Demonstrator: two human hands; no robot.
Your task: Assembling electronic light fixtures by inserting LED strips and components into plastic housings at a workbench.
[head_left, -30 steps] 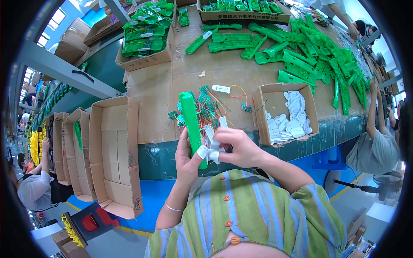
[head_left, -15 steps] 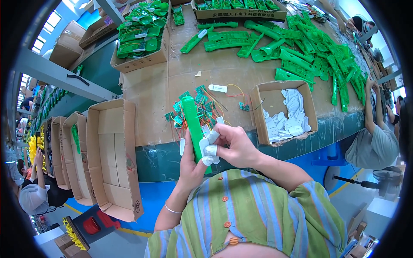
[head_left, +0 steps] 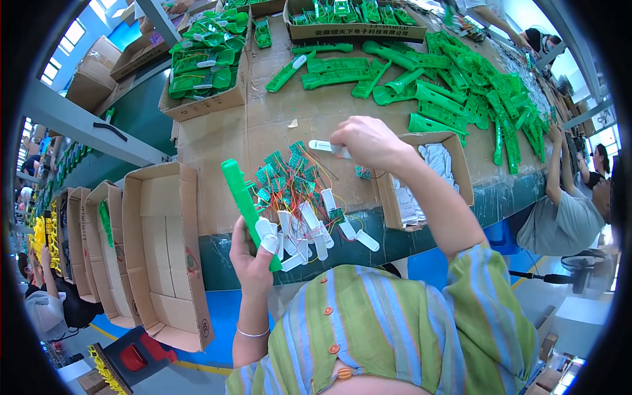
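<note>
My left hand (head_left: 252, 260) is closed round a long green plastic housing (head_left: 238, 191), held tilted above the table's near edge. A white oval cover (head_left: 264, 228) lies against the housing by my thumb, which wears a white finger cot. Farther right, my right hand (head_left: 368, 141) is closed at the right end of a white plastic strip (head_left: 320, 145); its fingertips are partly hidden. Between and below my hands lies a heap of small green circuit boards (head_left: 298, 162) with red and yellow wires. Several white strips (head_left: 309, 214) are wired to them.
Right of the heap, a cardboard box (head_left: 469, 191) holds white covers (head_left: 436, 164). Green housings (head_left: 454, 99) are piled at the far right. Filled boxes (head_left: 204, 105) stand at the back. A long cardboard tray (head_left: 161, 197) is at my left. Other people work at both sides.
My right hand has left the green housing and moved away and right to the white strip. My left hand has shifted left with the housing, uncovering the heap's near white strips.
</note>
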